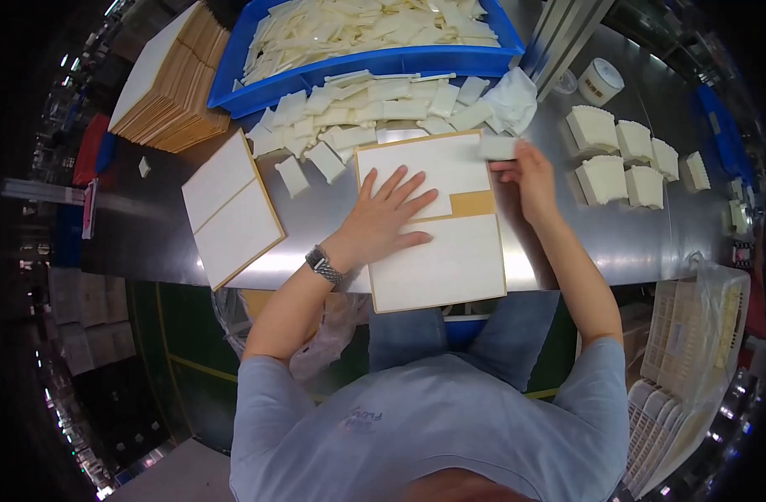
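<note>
A board (437, 266) with white facing and tan edges lies in front of me, its near edge overhanging the table. One tan rectangular patch shows bare near its right side, by a seam across the middle. My left hand (387, 213) rests flat on the board, fingers spread, a watch on the wrist. Between the fingertips of my right hand (529, 177) is a small pale flat piece (497, 149), slightly blurred, over the board's upper right corner. Beyond the board are heaped similar off-white flat pieces (341, 113), and two loose ones lie left of it.
A blue tray (307, 74) full of pale pieces stands at the back. A stack of boards (174, 79) and a second white-faced board (232, 209) are to the left. On the right are several stacks of pale pieces (600, 180), a white tub (601, 81) and metal posts (567, 38).
</note>
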### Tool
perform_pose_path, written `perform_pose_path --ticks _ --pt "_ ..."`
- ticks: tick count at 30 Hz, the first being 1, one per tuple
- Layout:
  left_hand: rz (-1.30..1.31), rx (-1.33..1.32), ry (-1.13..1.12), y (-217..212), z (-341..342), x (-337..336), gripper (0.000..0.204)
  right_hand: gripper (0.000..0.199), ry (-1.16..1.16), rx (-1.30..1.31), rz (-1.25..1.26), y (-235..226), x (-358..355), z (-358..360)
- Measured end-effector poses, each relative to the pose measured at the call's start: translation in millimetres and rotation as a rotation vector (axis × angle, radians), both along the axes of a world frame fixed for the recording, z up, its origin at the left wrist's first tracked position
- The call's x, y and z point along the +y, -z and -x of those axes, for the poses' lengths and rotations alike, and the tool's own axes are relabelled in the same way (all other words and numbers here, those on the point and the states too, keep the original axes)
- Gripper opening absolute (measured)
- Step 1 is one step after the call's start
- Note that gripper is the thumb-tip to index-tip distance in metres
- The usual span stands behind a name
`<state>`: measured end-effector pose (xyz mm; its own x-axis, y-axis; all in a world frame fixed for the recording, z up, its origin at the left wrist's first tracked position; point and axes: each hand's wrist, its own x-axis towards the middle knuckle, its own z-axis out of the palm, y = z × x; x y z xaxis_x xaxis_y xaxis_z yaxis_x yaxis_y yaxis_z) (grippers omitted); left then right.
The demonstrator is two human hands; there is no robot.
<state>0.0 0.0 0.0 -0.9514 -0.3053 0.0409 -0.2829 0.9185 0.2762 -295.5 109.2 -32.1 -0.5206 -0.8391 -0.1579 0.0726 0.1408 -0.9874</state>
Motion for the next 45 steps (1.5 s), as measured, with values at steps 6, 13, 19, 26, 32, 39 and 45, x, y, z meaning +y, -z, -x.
perform_pose_path --ticks 6,13,19,26,32,39,45 --pt "0.137 0.450 -0.150 -10 43 -66 0.026 0.034 -0.128 -0.346 0.142 -27 48 -5" --pt "0.214 0.133 -0.173 -19 112 -119 0.026 0.022 -0.191 -0.584 0.413 -37 68 -57" --pt "0.099 0.345 -0.065 -9 105 -122 0.028 0.009 -0.121 -0.649 0.183 -26 70 -70" --pt "-0.614 0.877 -0.541 -40 45 -49 0.025 0.003 -0.137 -0.679 0.266 -14 69 -73" --pt "-1.316 0.805 -0.713 -14 -17 65 0.020 0.005 -0.107 -0.512 0.245 -17 72 -84" --pt "-0.900 0.448 -0.607 -21 -47 90 0.029 0.014 -0.015 -0.313 0.170 -16 71 -96" --pt "-0.194 0.341 -0.086 -24 -36 62 0.036 0.025 -0.081 -0.162 0.202 -7 74 -87"
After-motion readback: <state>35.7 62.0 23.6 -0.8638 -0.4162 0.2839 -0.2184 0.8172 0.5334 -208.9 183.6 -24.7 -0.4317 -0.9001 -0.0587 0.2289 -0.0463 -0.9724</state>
